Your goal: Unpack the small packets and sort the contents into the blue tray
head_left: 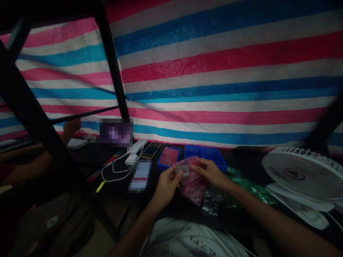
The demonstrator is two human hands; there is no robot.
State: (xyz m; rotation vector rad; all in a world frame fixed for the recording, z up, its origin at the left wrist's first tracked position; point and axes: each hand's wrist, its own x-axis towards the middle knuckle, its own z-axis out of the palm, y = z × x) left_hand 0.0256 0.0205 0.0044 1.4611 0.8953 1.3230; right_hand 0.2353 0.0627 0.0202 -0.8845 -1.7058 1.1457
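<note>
Between my two hands is a clear pinkish plastic bag (pixel 189 167) with something small and pale inside that I cannot make out. My left hand (pixel 169 182) pinches its left side, thumb on top. At the upper right of the bag, my right hand (pixel 210 172) grips it between thumb and fingers. Below lies another pink plastic bag (pixel 195 191) on the dark table. Close to it are clear bags with dark contents (pixel 210 204). Green plastic packets (pixel 248 187) spread out to the right, partly behind my right forearm.
Blue trays (pixel 214 157) stand behind my hands; a smaller blue tray (pixel 160 166) holds red packets. Left of these lie a phone (pixel 151 150), a white power strip (pixel 138 146) and cables. A white fan (pixel 297 175) stands right. Another person's arm (pixel 40 162) shows beyond a black post (pixel 114 67).
</note>
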